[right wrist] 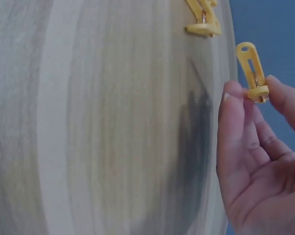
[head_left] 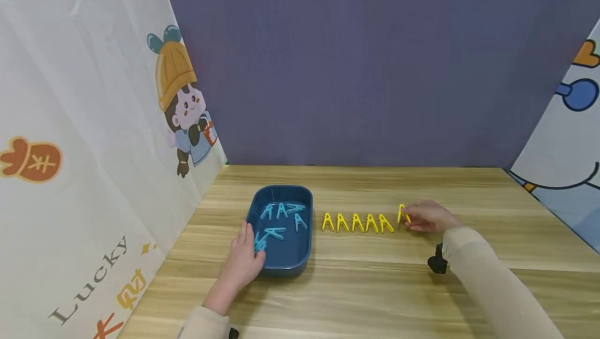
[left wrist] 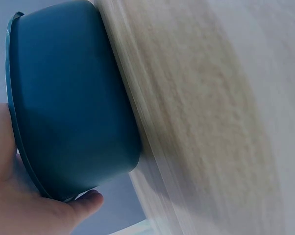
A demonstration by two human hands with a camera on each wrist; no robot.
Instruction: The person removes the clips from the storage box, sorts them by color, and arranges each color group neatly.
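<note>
A dark blue plastic bin (head_left: 287, 248) stands on the wooden table with several light blue clothespins (head_left: 274, 233) lying in it. My left hand (head_left: 245, 255) grips its near left corner, fingers along the left side and thumb at the near rim; the left wrist view shows the bin's wall (left wrist: 74, 103) close up. To the bin's right, several yellow clothespins (head_left: 356, 223) form a row. At the row's right end my right hand (head_left: 430, 216) pinches another yellow clothespin (right wrist: 253, 73) between thumb and fingertips, its holed end pointing away from the palm.
The wooden table (head_left: 365, 297) meets a dark purple-grey back panel (head_left: 365, 68). White printed cloth (head_left: 94, 120) hangs along the left side, and more printed cloth (head_left: 562, 157) is on the right. A black wrist device (head_left: 437, 260) sits below my right sleeve.
</note>
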